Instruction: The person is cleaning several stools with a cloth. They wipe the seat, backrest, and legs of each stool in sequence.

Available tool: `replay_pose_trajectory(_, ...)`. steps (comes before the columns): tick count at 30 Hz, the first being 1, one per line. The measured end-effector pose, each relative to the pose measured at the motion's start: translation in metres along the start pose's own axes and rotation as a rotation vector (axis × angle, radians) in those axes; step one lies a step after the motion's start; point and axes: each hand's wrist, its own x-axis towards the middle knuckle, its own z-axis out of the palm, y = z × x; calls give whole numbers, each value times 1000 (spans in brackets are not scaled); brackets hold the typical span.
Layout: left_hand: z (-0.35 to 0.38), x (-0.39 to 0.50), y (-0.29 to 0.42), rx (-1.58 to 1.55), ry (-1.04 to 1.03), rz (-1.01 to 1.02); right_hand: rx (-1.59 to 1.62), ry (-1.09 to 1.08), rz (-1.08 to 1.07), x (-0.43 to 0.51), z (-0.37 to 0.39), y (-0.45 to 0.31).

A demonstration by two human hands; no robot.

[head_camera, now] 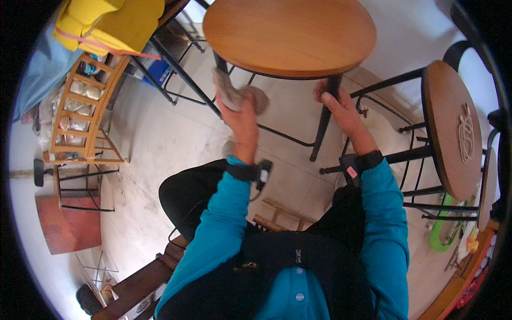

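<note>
In front of me stands a round wooden-topped stool (pixel 290 38) with black metal legs and a ring of rungs. My left hand (pixel 244 124) holds a grey cloth (pixel 226 88), bunched and blurred, close to the stool's left leg. Whether the cloth touches that leg I cannot tell. My right hand (pixel 346 114) is closed around the upper part of the black right front leg (pixel 323 124), just under the seat's edge. The thumb lies on the near side, while fingertips show past the leg's left side.
On my right is another round-seated stool (pixel 444 132) with a coiled white cord (pixel 467 134) on it. A wooden slatted rack (pixel 82 108) with bagged goods stands left. Yellow material (pixel 116 28) covers furniture at upper left. A small wooden frame (pixel 276 222) lies between my legs.
</note>
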Motion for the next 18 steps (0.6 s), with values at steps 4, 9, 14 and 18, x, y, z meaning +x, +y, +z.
replay_pose_trajectory(4, 72, -79, 58, -177, -343, -363, 296, 4, 115, -5, -22, -15)
replay_pose_trajectory(9, 118, -78, 76, 19, -440, -173, 49, 2, -137, -20, -40, -21)
replay_pose_trajectory(14, 116, -102, 33, 80, -447, -290, -354, 96, -270, -16, -41, -17)
replay_pose_trajectory(18, 102, -143, -30, 108, -407, -197, -245, 72, -255, -12, -41, -14)
